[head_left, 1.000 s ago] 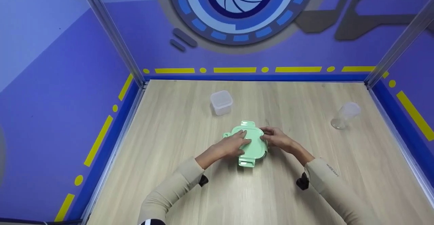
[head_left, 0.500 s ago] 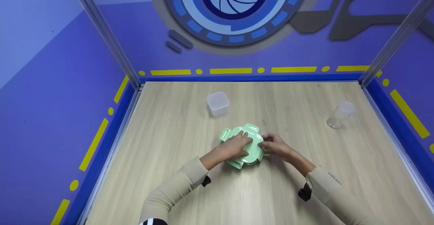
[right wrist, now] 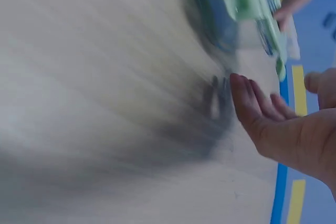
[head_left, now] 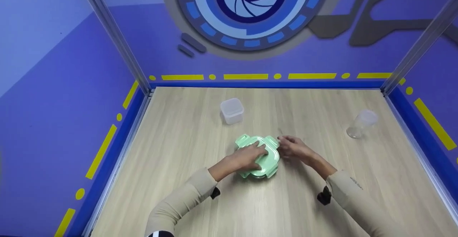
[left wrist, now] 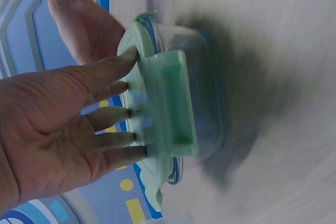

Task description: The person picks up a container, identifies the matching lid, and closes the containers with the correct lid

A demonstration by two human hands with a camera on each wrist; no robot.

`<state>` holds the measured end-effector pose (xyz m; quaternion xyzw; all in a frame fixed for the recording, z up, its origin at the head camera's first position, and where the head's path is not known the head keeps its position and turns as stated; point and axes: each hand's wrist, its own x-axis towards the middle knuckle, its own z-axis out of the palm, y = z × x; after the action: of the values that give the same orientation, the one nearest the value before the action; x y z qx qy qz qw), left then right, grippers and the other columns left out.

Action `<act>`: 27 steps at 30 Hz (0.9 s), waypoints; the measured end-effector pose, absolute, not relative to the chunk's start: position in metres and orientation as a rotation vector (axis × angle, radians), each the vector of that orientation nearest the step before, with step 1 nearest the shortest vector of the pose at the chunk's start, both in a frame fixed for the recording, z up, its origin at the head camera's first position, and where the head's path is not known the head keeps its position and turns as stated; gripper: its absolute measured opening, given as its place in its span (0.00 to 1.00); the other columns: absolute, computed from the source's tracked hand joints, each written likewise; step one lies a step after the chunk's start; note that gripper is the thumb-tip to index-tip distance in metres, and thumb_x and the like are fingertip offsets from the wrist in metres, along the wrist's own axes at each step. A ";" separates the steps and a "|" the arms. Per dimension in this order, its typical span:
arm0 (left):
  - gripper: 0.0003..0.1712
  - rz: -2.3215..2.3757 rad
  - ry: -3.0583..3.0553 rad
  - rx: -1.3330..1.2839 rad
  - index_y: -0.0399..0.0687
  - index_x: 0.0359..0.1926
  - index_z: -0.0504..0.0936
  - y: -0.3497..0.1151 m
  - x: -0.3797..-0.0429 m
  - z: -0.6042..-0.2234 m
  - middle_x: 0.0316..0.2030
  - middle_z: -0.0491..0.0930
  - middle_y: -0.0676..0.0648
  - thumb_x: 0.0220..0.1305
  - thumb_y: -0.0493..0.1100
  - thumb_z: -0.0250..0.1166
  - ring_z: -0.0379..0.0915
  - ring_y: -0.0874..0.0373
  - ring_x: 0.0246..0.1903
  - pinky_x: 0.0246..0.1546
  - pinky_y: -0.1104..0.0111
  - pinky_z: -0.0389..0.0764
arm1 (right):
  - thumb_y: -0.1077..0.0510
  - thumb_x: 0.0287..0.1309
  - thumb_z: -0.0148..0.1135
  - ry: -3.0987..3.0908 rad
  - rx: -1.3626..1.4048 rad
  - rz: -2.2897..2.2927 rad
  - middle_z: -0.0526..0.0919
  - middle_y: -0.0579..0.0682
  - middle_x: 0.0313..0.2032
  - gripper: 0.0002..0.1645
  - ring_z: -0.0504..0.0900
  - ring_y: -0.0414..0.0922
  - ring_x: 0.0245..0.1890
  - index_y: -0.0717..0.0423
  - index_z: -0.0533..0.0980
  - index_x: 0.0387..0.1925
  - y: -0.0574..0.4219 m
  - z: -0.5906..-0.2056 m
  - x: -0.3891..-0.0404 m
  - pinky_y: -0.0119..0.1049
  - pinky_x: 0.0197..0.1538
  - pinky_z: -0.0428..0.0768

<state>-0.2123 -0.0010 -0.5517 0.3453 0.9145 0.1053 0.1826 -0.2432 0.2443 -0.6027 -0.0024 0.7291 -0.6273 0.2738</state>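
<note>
A food container with a clear body and a pale green snap lid stands on the table. Green flaps stick out around the lid; the one in the left wrist view hangs outward from the rim. My left hand rests on the lid top with fingers spread, thumb near its edge. Just right of the container is my right hand, close to a corner flap in the head view. In the right wrist view its fingers are loosely bent, with a gap between them and the container.
Behind the container stands a translucent square tub. A clear jar with a whitish top is at the right of the wooden table. Blue patterned walls border the table's back and sides.
The container has turned clockwise as seen from above, its flaps now at the diagonals. My left hand has stayed on the lid; my right hand has come off the lid's edge.
</note>
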 end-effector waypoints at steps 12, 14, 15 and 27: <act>0.38 0.078 2.596 0.921 0.54 0.81 0.53 0.002 -0.200 -0.562 0.81 0.44 0.36 0.78 0.57 0.53 0.39 0.41 0.82 0.78 0.55 0.58 | 0.51 0.79 0.48 1.892 -0.176 -1.621 0.72 0.67 0.69 0.39 0.82 0.38 0.53 0.69 0.50 0.78 0.233 -0.614 -0.254 0.34 0.54 0.82; 0.38 0.043 2.599 1.002 0.55 0.82 0.50 -0.004 -0.202 -0.569 0.82 0.42 0.37 0.80 0.58 0.48 0.37 0.42 0.82 0.80 0.57 0.54 | 0.51 0.80 0.47 1.891 -0.157 -1.619 0.75 0.64 0.66 0.38 0.83 0.38 0.51 0.68 0.50 0.78 0.235 -0.613 -0.252 0.34 0.53 0.82; 0.37 0.043 2.598 1.040 0.54 0.82 0.48 -0.007 -0.203 -0.572 0.82 0.41 0.37 0.80 0.58 0.46 0.36 0.42 0.82 0.81 0.57 0.52 | 0.51 0.80 0.47 1.891 -0.149 -1.616 0.76 0.63 0.65 0.38 0.83 0.38 0.51 0.68 0.51 0.77 0.235 -0.612 -0.251 0.35 0.54 0.82; 0.33 0.112 2.573 1.282 0.60 0.82 0.48 -0.026 -0.220 -0.592 0.83 0.39 0.44 0.83 0.57 0.39 0.34 0.49 0.83 0.82 0.57 0.47 | 0.55 0.77 0.52 1.983 -0.167 -1.497 0.75 0.68 0.62 0.37 0.84 0.42 0.44 0.64 0.53 0.78 0.242 -0.598 -0.241 0.44 0.47 0.86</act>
<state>-0.2203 -0.0258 -0.5917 0.4416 0.8866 0.0386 0.1322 -0.2414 0.2416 -0.5978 -0.0635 0.7544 -0.5696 0.3200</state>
